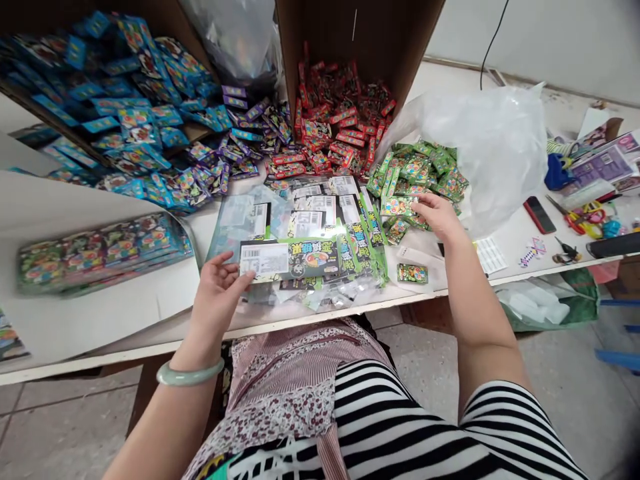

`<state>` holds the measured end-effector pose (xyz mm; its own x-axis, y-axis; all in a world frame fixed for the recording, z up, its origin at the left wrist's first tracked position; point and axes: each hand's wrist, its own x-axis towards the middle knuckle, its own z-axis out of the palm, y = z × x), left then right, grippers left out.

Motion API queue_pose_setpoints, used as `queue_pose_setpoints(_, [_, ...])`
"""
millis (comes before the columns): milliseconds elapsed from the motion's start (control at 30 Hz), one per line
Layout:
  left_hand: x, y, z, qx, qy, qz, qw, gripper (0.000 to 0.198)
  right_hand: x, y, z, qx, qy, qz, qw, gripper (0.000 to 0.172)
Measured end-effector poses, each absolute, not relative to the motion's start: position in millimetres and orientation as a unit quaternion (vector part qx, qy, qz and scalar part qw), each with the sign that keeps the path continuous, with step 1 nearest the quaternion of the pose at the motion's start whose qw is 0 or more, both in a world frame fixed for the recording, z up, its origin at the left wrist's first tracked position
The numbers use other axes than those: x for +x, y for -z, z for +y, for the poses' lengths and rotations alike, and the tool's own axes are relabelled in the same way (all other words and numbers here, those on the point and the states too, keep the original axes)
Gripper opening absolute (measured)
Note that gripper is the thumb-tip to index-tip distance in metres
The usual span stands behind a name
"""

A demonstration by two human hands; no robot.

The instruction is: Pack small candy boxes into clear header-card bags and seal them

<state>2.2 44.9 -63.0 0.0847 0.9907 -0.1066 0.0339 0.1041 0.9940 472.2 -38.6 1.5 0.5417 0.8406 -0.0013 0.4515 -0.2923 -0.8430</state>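
Observation:
My left hand (219, 291) pinches the left end of a flat printed bag (293, 260) with a white barcode label, lying on a stack of similar bags (320, 213) at the table's front. My right hand (436, 212) reaches into a heap of small green packets (425, 167), fingers closed over one green packet (397, 205). A single green packet (413, 273) lies loose near the table edge. Red packets (340, 127), purple packets (240, 143) and blue packets (125, 87) are piled behind.
A clear plastic bag (490, 140) spills the green heap. Filled bags (105, 250) are stacked at left on white board. A phone (539, 215), scissors (575, 217), a tape holder (556, 170) and sticker sheets lie at right. Cardboard boxes (350, 33) stand behind.

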Motion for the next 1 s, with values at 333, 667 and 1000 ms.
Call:
queue_pose_setpoints(333, [-12,51,35,0.692,-0.278,0.527,0.409,0.075,395,-16,-42,-0.630,-0.426,-0.412,0.502,0.047])
queue_pose_setpoints(667, [4,28,48,0.900,-0.098,0.331,0.264,0.090,360,0,-5,-0.682,-0.295,-0.564,0.359,0.036])
queue_pose_setpoints(1000, [17,23,65,0.916,0.003,0.285,0.282,0.087,360,10,-1,-0.672,-0.407,-0.447,0.429,0.044])
